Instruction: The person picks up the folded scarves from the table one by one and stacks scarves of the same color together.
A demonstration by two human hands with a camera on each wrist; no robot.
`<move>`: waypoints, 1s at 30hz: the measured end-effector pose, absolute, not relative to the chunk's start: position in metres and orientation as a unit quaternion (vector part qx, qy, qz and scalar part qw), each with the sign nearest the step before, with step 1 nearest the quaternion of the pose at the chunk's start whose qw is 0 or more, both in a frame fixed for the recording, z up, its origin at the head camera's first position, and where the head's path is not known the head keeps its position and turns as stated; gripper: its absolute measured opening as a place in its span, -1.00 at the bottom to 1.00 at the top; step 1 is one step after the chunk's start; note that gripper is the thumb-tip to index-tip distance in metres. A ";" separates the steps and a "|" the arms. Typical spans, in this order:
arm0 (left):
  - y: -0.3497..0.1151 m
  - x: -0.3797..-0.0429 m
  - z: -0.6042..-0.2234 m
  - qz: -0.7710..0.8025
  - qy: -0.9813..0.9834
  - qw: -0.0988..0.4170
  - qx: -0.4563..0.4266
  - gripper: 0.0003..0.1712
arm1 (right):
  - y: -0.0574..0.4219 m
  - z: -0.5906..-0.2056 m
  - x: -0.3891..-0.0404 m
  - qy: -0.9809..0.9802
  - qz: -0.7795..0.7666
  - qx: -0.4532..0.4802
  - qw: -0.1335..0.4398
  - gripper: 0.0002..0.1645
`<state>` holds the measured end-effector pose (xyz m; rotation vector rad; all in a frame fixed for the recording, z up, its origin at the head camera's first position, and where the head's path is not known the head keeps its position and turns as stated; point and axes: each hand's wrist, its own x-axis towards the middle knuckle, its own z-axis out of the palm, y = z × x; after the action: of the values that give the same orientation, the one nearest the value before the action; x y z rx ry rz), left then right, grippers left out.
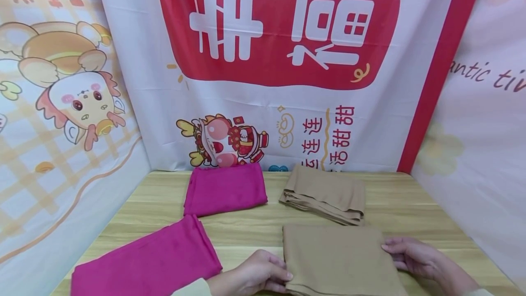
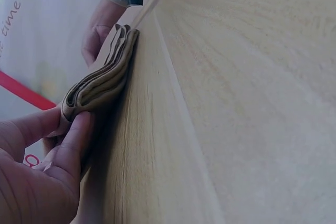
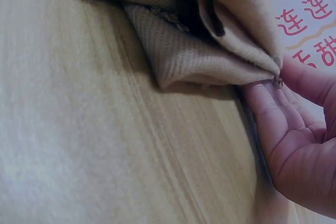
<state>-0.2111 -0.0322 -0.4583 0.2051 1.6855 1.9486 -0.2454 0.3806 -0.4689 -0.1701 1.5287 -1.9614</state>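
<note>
A folded tan cloth (image 1: 337, 259) lies at the front of the table, right of centre. My left hand (image 1: 260, 272) pinches its left edge; in the left wrist view, thumb and fingers (image 2: 77, 135) close around the stacked layers (image 2: 102, 80). At the opposite edge my right hand (image 1: 419, 257) pinches the cloth between thumb and fingers. The right wrist view has that hand (image 3: 299, 124) gripping a corner, with the folded layers (image 3: 199, 59) bulging loosely beside it. The cloth's front edge runs out of the head view.
Behind it sits another folded tan cloth (image 1: 324, 193). Two folded magenta cloths lie to the left, one at the back (image 1: 226, 188) and a larger one in front (image 1: 152, 261). Printed fabric hangings (image 1: 279, 99) surround the wooden table (image 1: 242, 234) at back and sides.
</note>
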 end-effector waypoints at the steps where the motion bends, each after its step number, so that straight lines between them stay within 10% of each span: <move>1: -0.033 -0.211 -0.459 0.725 0.626 0.277 0.078 -0.91 | 0.381 -0.469 -0.245 0.581 -0.746 -0.063 0.319 -0.69; 30: -0.044 -0.215 -0.461 0.691 0.639 0.323 0.102 -0.85 | 0.377 -0.461 -0.246 0.642 -0.705 -0.027 0.299 -0.77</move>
<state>-0.2145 -0.0436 -0.4615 0.2673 1.6765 1.8132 -0.2459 0.3773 -0.4609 -0.0713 1.7061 -1.8739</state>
